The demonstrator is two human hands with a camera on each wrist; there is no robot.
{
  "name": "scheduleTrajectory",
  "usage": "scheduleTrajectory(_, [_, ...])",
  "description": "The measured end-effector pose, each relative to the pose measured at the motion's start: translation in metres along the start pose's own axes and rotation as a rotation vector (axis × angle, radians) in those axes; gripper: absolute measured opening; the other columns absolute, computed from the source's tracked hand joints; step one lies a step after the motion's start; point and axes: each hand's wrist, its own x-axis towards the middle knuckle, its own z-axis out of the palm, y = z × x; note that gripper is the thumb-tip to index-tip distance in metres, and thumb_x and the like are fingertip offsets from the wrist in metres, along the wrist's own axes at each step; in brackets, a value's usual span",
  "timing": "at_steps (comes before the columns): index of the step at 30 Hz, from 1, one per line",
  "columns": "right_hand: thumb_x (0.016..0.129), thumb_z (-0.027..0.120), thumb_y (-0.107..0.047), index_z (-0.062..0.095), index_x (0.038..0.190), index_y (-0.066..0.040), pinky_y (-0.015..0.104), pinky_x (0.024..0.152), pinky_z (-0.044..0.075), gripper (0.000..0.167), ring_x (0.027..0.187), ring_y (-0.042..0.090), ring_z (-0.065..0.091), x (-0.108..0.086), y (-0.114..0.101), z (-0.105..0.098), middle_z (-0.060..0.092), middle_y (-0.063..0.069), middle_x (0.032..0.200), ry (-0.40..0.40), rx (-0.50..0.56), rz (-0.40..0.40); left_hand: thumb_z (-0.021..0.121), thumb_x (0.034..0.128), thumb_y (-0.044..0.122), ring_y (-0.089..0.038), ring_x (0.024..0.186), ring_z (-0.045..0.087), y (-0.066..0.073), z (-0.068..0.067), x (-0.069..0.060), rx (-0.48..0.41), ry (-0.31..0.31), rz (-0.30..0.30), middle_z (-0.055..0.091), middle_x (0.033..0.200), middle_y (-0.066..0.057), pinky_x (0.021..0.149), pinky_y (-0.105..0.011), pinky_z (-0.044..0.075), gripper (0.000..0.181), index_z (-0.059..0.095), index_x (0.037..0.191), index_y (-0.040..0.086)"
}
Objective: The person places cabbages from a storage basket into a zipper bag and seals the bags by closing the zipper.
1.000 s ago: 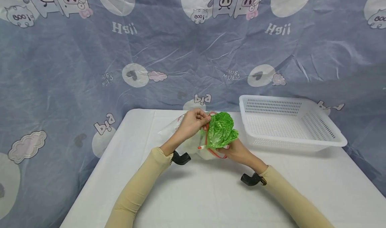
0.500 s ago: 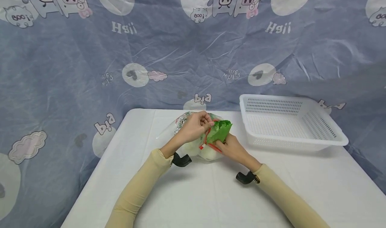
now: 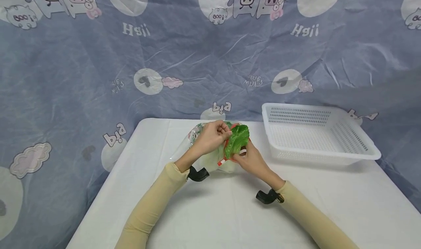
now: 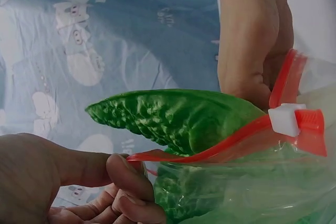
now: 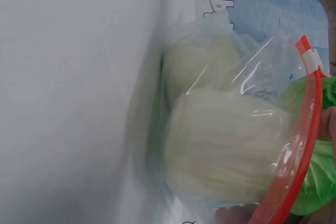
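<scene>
Green leaves and your right hand come closer to your left hand

Compared with one second ago, your right hand and the green leafy vegetable have shifted leftward, closer to your left hand, which has barely moved.

Your left thumb and forefinger are closed in a pinch on the red zip strip at the mouth of the clear plastic bag; the other fingers bend loosely below. Your right hand is curled around the leafy vegetable, thumb against the leaves near the red strip. Its other fingers are mostly hidden, so you can't tell whether they also have hold of the bag's edge.

You have the vegetable at the bag's mouth, between your two hands, with part of its greenery standing out past the strip and more green showing through the plastic. On the strip sits a white slider. Two pale, rounded shapes lie side by side inside the bag, which rests on the white tabletop.

To the right of your right hand, well apart from it, stands a white perforated basket. A grey-blue cartoon-printed backdrop hangs behind the table.
</scene>
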Motion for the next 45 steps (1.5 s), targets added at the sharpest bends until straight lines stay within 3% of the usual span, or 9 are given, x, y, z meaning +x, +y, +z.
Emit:
scheduleTrajectory(11, [0.091,0.055,-0.019,0.032,0.145,-0.01,0.04,0.089,0.047,0.06,0.106,0.021,0.056,0.006,-0.007,0.001,0.056,0.01,0.126,-0.026,-0.107,-0.044,0.062,0.093,0.016,-0.009,0.061,0.052,0.005,0.002,0.001,0.014,-0.015,0.097,0.059,0.075,-0.001,0.057,-0.02,0.042,0.008,0.06,0.09,0.008])
scheduleTrajectory(17, [0.091,0.05,-0.018,0.049,0.111,-0.005,0.032,0.059,0.04,0.024,0.067,0.018,0.048,0.01,-0.018,0.004,0.052,0.006,0.078,-0.039,-0.152,0.004,0.062,0.0921,0.011,-0.009,0.061,0.052,0.01,0.002,-0.004,0.059,-0.104,0.161,0.058,0.074,-0.001,0.058,-0.02,0.042,0.007,0.059,0.086,0.01])
scheduleTrajectory(21, [0.094,0.047,-0.014,0.052,0.092,-0.004,0.027,0.054,0.035,0.012,0.058,0.014,0.041,0.011,-0.021,0.001,0.045,0.004,0.071,-0.097,-0.224,0.011,0.062,0.0929,0.012,-0.009,0.062,0.052,0.014,0.004,-0.009,0.088,-0.188,0.211,0.058,0.074,-0.001,0.058,-0.02,0.042,0.008,0.059,0.085,0.011])
scheduleTrajectory(24, [0.096,0.045,-0.016,0.054,0.086,-0.002,0.025,0.052,0.034,0.019,0.054,0.012,0.041,0.013,-0.021,-0.004,0.044,0.002,0.064,-0.139,-0.254,0.045,0.061,0.0932,0.012,-0.009,0.064,0.051,0.018,0.006,-0.012,0.102,-0.175,0.198,0.058,0.076,-0.001,0.059,-0.02,0.041,0.007,0.059,0.086,0.011])
scheduleTrajectory(32, [0.091,0.06,-0.038,0.055,0.087,0.001,0.024,0.043,0.029,0.039,0.044,0.009,0.035,0.008,-0.035,-0.017,0.043,-0.004,0.053,-0.163,-0.219,0.172,0.064,0.0927,0.016,-0.011,0.061,0.056,0.009,0.002,-0.004,0.023,-0.017,0.087,0.061,0.076,-0.002,0.057,-0.021,0.044,0.008,0.062,0.09,0.008])
scheduleTrajectory(35, [0.091,0.063,-0.041,0.06,0.105,0.005,0.024,0.045,0.036,0.048,0.046,0.008,0.048,-0.001,-0.043,-0.026,0.057,-0.003,0.056,-0.182,-0.231,0.188,0.064,0.0932,0.017,-0.015,0.06,0.06,0.004,0.001,-0.001,-0.015,-0.015,0.063,0.063,0.075,-0.003,0.056,-0.023,0.047,0.01,0.061,0.092,0.008])
scheduleTrajectory(37, [0.092,0.064,-0.036,0.065,0.104,0.003,0.026,0.048,0.043,0.041,0.051,0.01,0.059,-0.006,-0.049,-0.036,0.064,0.0,0.06,-0.183,-0.225,0.156,0.064,0.0933,0.017,-0.019,0.06,0.062,0.004,0.001,0.0,-0.032,-0.017,0.055,0.063,0.074,-0.003,0.055,-0.024,0.048,0.01,0.061,0.092,0.007])
scheduleTrajectory(41, [0.091,0.067,-0.025,0.065,0.078,-0.006,0.028,0.049,0.046,0.023,0.05,0.015,0.062,-0.01,-0.053,-0.057,0.065,0.006,0.059,-0.091,-0.233,0.089,0.064,0.0932,0.017,-0.023,0.062,0.064,0.004,0.0,0.0,-0.039,-0.015,0.051,0.065,0.074,-0.003,0.055,-0.025,0.049,0.01,0.062,0.092,0.007])
scheduleTrajectory(45, [0.085,0.073,-0.024,0.057,0.084,-0.005,0.028,0.052,0.04,0.024,0.058,0.018,0.054,-0.006,-0.042,-0.071,0.06,0.009,0.071,0.048,-0.324,0.074,0.065,0.0931,0.017,-0.03,0.065,0.065,0.003,-0.003,-0.001,-0.05,-0.015,0.035,0.065,0.074,-0.003,0.056,-0.026,0.049,0.009,0.063,0.092,0.008])
